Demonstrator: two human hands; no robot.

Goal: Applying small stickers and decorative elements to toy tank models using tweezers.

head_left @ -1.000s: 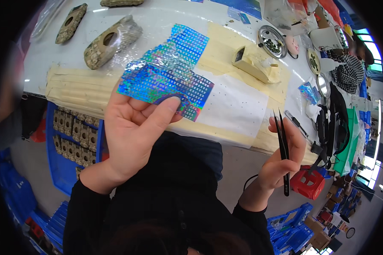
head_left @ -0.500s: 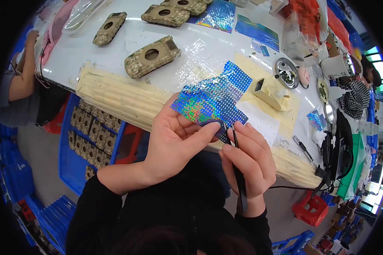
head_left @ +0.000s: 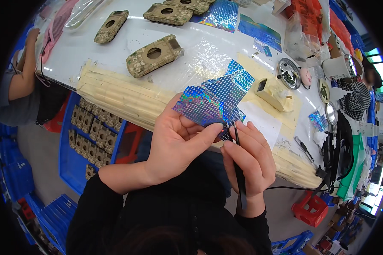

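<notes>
A shiny blue holographic sticker sheet (head_left: 212,100), covered in rows of small squares, is pinched at its lower edge between the thumb and fingers of my left hand (head_left: 174,136). My right hand (head_left: 253,157) is closed around black tweezers (head_left: 240,178). The tweezer tips meet the lower right edge of the sheet, close to my left thumb. Whether a small piece sits between the tips is too small to tell. Beyond the sheet, a camouflage-painted tank hull (head_left: 154,55) with a round hole rests on the white table (head_left: 93,59).
More camouflage hulls (head_left: 168,13) stand farther back. Padded yellowish edging (head_left: 115,102) runs along the table front. To the right are a yellow block (head_left: 273,94), a round metal dish (head_left: 289,73) and a knife (head_left: 304,148). A blue crate (head_left: 66,157) of hulls sits lower left; another person's arm (head_left: 27,68) is far left.
The sticker sheet has tilted slightly in my left hand, so its colours shine differently. The tweezers have shifted a little at its edge. Both hands keep their hold.
</notes>
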